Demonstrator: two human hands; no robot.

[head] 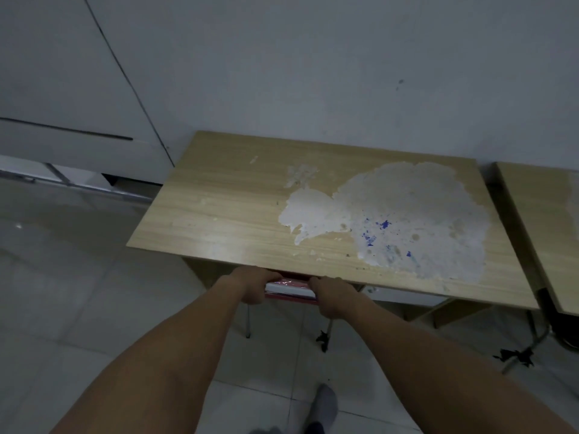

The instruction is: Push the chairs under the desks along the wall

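Your left hand (pixel 250 288) and right hand (pixel 332 296) each have a closed grip on the red chair (pixel 289 289), nearly under the table (pixel 219 208) at twelve o'clock. Push it home, then release.

We record two bare forearms, unsleeved as far as the frame shows. Left hand (pixel 250 286) and right hand (pixel 333 296) carry no rings, watch or gloves. One foot wears a grey sock (pixel 324 405), toe rounded, no shoe.
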